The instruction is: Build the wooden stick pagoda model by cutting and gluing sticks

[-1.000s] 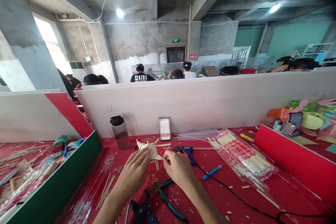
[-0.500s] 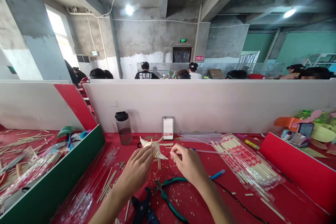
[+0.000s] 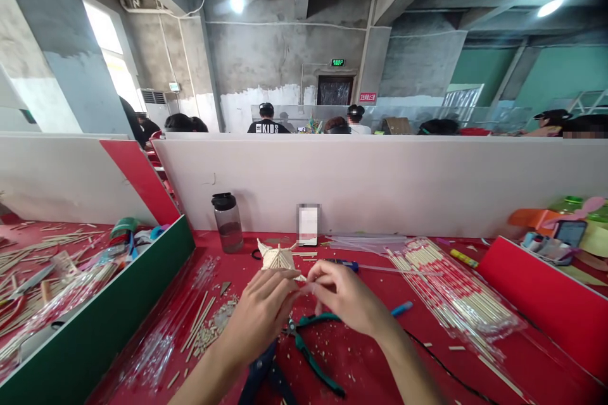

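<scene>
Holding stick model point(image 3: 278, 259) just above both hands | left hand point(image 3: 263, 311) clasps its base | right hand point(image 3: 346, 297) pinches its edge

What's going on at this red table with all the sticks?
A person is working on a small stick model with bare hands. The left hand holds it, and the right hand pinches at its right edge, just above the red table. Green-handled pliers lie untouched beneath the hands. A dark bottle stands behind, and wrapped stick bundles lie to the right.
</scene>
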The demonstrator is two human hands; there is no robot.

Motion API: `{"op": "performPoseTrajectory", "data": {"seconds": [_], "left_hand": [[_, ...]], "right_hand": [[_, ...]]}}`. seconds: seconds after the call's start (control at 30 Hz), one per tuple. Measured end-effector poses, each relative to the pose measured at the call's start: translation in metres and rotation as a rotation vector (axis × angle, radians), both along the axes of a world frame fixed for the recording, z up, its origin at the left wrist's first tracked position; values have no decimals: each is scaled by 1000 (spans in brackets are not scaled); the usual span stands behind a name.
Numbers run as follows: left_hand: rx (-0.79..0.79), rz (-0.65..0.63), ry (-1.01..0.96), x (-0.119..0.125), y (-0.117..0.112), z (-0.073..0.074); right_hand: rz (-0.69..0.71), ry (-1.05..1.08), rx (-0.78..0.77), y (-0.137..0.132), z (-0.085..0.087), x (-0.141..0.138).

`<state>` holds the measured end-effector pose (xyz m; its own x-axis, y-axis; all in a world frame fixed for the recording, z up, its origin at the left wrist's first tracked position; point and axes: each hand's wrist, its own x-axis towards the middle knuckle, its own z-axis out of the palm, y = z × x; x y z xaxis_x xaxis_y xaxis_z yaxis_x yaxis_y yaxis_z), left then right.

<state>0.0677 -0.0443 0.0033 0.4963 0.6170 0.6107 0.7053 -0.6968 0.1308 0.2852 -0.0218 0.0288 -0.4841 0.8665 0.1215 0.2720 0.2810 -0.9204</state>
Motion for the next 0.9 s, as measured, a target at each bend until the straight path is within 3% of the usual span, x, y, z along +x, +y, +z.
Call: {"op": "performPoseTrajectory", "data": {"seconds": [0.23,0.47,0.7,0.9], "left_hand": [[16,16,-82,4,-1,-15],[41,53,-111,7,-3,-16],[134,83,102,6,-5,-11],[-54,314,213,-10,0,10]], "right_hand": [[80,51,-117,-2,-17,-20],[57,213,-229,0,-28,-26],[55,265,-335,-8,-16,-32],[90,214,-281,-9,-4,-22]]}}
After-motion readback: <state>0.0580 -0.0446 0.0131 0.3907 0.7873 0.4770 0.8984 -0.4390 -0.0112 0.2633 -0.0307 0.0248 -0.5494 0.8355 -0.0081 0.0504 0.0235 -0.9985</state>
